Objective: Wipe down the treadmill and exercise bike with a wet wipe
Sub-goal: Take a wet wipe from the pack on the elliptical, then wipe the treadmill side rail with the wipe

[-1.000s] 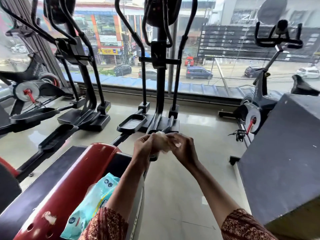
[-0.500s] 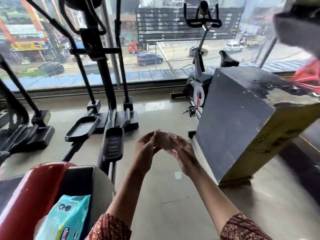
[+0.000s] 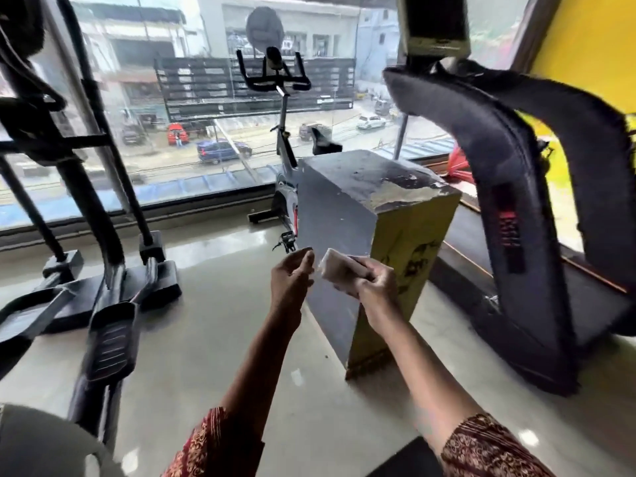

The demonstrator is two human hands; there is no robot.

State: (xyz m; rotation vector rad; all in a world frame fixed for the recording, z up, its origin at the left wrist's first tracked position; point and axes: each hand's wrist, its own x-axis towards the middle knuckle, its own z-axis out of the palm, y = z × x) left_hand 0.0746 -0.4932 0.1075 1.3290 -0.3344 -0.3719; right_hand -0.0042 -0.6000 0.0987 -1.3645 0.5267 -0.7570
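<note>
Wet wipe (image 3: 339, 270) folded, gripped in right hand (image 3: 373, 282) mid-air over the floor. Left hand (image 3: 292, 275) loosely curled just beside it, holding nothing. No machine touched, so wiping looks not started, 2 machines left. Treadmill (image 3: 516, 235) close at right, exercise bike (image 3: 285, 160) by the window behind grey-yellow box (image 3: 344, 208). Glossy floor (image 3: 206, 339), elliptical (image 3: 103, 235) on the left.

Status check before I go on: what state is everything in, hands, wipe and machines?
wet wipe, folded small, held in the right hand.
right hand, grips the wipe.
left hand, loosely curled, holds nothing, just apart from the wipe.
exercise bike, upright, untouched.
treadmill, on the right, untouched.
</note>
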